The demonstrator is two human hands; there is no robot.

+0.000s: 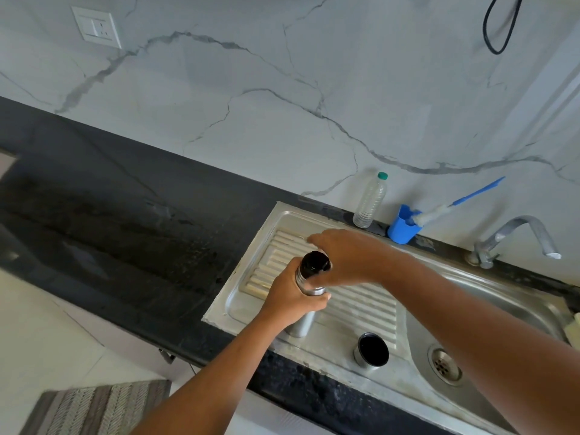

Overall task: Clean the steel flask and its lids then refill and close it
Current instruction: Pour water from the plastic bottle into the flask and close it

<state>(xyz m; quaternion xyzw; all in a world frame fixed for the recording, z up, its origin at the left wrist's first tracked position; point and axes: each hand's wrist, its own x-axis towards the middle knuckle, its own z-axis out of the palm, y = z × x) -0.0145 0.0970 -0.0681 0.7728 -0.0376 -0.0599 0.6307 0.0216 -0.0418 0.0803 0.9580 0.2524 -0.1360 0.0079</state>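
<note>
The steel flask [303, 321] stands upright on the ribbed drainboard [361, 306] of the sink. My left hand [288, 296] grips its upper body. A black inner lid [314, 263] sits on the flask's mouth. My right hand [348, 255] reaches across from the right and holds this lid, fingers stretched past it on the far side. The steel outer cup lid [372, 350], black inside, stands mouth-up on the drainboard near the front edge, to the right of the flask.
A clear plastic bottle [370, 199] with a green cap and a blue cup [401, 227] holding a blue-handled brush [455, 202] stand behind the sink. The tap [518, 237] and basin drain [444, 365] are at right. Black counter [110, 215] stretches left.
</note>
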